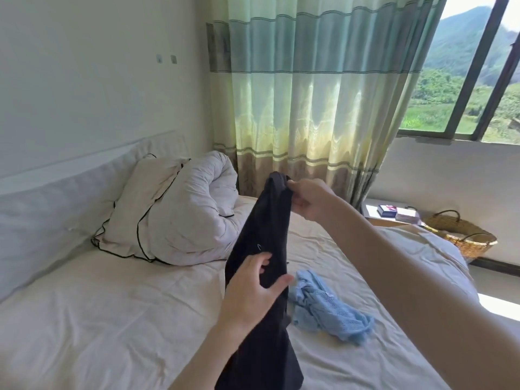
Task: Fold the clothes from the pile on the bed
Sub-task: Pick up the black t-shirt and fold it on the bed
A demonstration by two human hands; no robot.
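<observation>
A black garment (263,220) hangs lengthwise above the bed (112,319). My right hand (308,199) pinches its top end, held up in front of the curtain. Lower down, my left hand (253,288) grips the garment's middle, thumb on one side and fingers wrapped on the other. The garment's lower part drops past the bottom of the view. A crumpled light blue knit garment (326,308) lies on the sheet just right of the black one, apart from both hands.
A rolled white duvet (194,209) and a black-trimmed pillow (132,212) sit at the head of the bed. A striped green curtain (309,94) hangs behind. A woven basket (461,235) and a low table (394,213) with small boxes stand right of the bed under the window.
</observation>
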